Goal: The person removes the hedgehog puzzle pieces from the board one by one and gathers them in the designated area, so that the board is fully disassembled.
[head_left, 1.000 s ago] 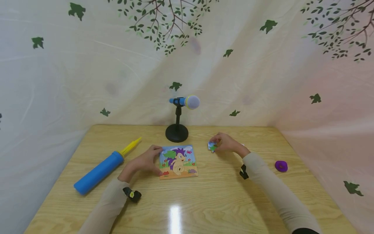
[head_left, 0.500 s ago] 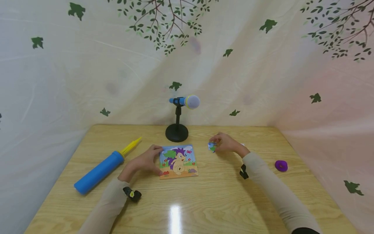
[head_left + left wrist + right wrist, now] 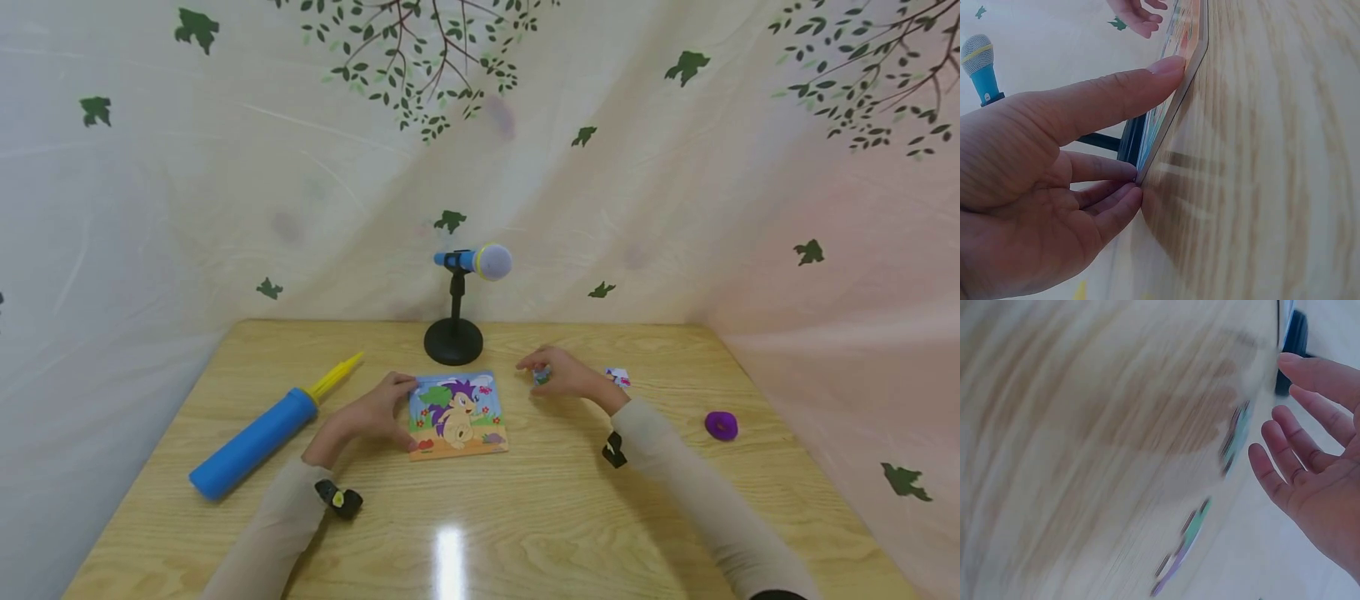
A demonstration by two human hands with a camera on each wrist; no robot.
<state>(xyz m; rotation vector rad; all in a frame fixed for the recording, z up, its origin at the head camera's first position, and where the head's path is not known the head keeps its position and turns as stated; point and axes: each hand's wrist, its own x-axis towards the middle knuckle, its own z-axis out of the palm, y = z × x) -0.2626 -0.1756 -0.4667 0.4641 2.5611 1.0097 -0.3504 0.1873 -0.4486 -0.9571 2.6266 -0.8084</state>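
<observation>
A square picture puzzle with a purple-haired hedgehog lies flat on the table. My left hand holds its left edge, thumb at the near corner and fingertips at the far corner; the left wrist view shows the thumb and fingertips against the puzzle's rim. To the right, my right hand hovers over a small blue-green puzzle piece, which it partly hides. In the right wrist view its fingers are spread and apart from that piece. Another puzzle piece with purple lies further right.
A toy microphone on a black stand is behind the puzzle. At left lies a blue hand pump with a yellow nozzle. A purple ring-shaped thing sits at right on the wooden table.
My right hand has let go of the blue-green puzzle piece and shifted slightly left, uncovering the purple piece behind it. The left hand and the puzzle have stayed put.
</observation>
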